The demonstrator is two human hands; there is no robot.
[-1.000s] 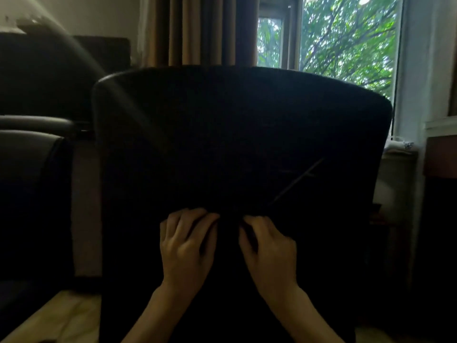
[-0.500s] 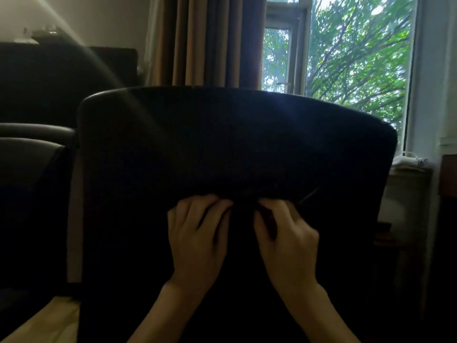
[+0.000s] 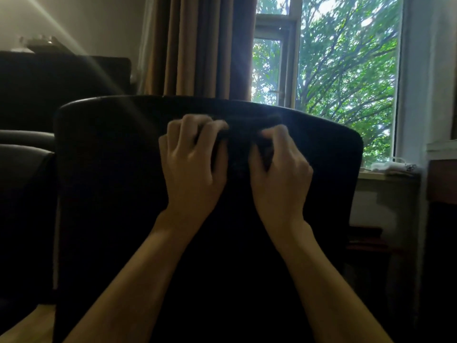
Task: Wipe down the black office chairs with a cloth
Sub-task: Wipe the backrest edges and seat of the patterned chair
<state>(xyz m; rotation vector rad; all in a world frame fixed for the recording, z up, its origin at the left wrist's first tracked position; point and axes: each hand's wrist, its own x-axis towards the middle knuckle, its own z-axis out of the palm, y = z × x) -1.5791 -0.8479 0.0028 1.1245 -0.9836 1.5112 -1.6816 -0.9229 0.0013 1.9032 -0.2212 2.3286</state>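
Nothing here can be read. The back of the black office chair [image 3: 123, 194] is plain and dark, with no label, brand or number showing on it. The small pale things on the window sill [image 3: 390, 167] are too blurred to make out any lettering.
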